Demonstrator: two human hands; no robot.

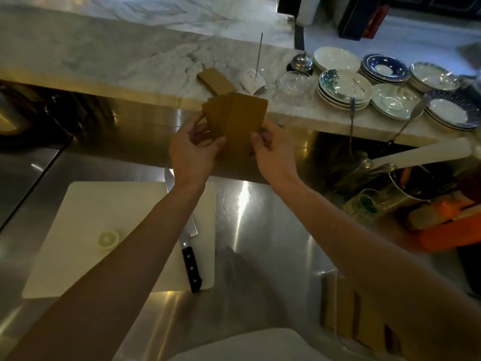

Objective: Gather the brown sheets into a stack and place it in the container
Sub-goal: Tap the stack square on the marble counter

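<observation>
Brown sheets (235, 123), fanned a little so their top corners step apart, are sitting between both my hands above the steel counter (273, 230). I am pinching their lower left edge with my left hand (191, 152), thumb lying across the front and fingers curling behind, while my right hand (270, 152) is closing on the lower right edge, thumb in front. Just beyond the fan, a squared-up brown stack (216, 80) is resting on the marble ledge (130, 56), apart from what I am gripping. Beside it a receipt spike (257, 63) is standing with a paper slip at its base, and stacked saucers (343, 87) are filling the ledge to the right. Below my left forearm a white cutting board (104, 217) is carrying a lemon slice (108, 239) and a black-handled knife (191, 264).
</observation>
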